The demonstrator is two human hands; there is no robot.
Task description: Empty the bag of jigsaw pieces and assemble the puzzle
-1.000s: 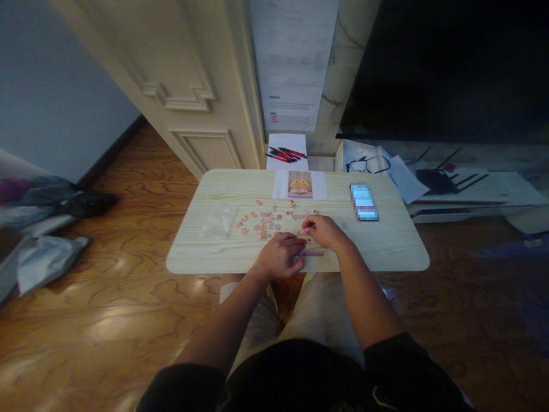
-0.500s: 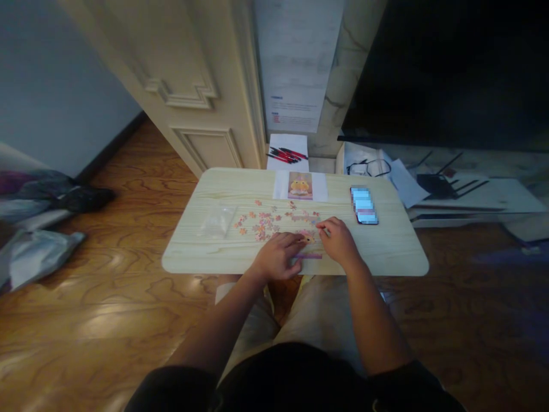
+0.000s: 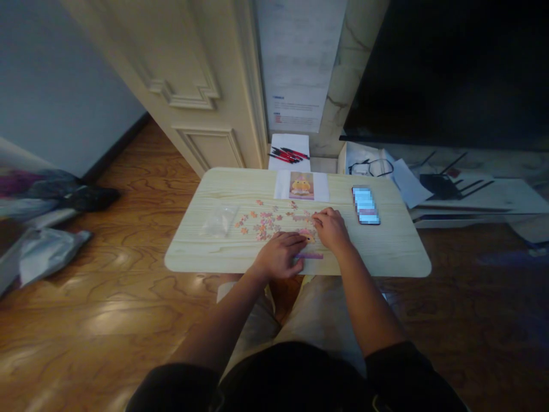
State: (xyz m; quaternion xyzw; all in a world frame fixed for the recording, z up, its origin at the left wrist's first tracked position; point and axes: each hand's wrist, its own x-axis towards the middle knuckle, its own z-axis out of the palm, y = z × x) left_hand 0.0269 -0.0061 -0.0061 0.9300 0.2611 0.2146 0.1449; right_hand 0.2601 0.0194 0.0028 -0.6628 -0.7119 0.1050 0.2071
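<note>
Small pink and orange puzzle pieces (image 3: 262, 222) lie scattered on a light wooden table (image 3: 394, 252). My left hand (image 3: 279, 255) rests near the table's front edge, fingers curled down onto a partly joined patch of puzzle (image 3: 309, 255). My right hand (image 3: 330, 228) is just right of it, fingers curled over loose pieces at the scatter's right end; whether it holds one is hidden. A reference picture card (image 3: 301, 185) lies at the table's far edge.
A clear plastic bag (image 3: 218, 221) lies left of the pieces and a phone (image 3: 365, 205) right of them. Red and black pens (image 3: 288, 153) sit on paper behind the table. Glasses (image 3: 369, 167) and papers lie on the floor at the right, bags at the left.
My right hand went right toward the phone, then came back left and forward onto the pieces. My left hand stayed on the joined patch.
</note>
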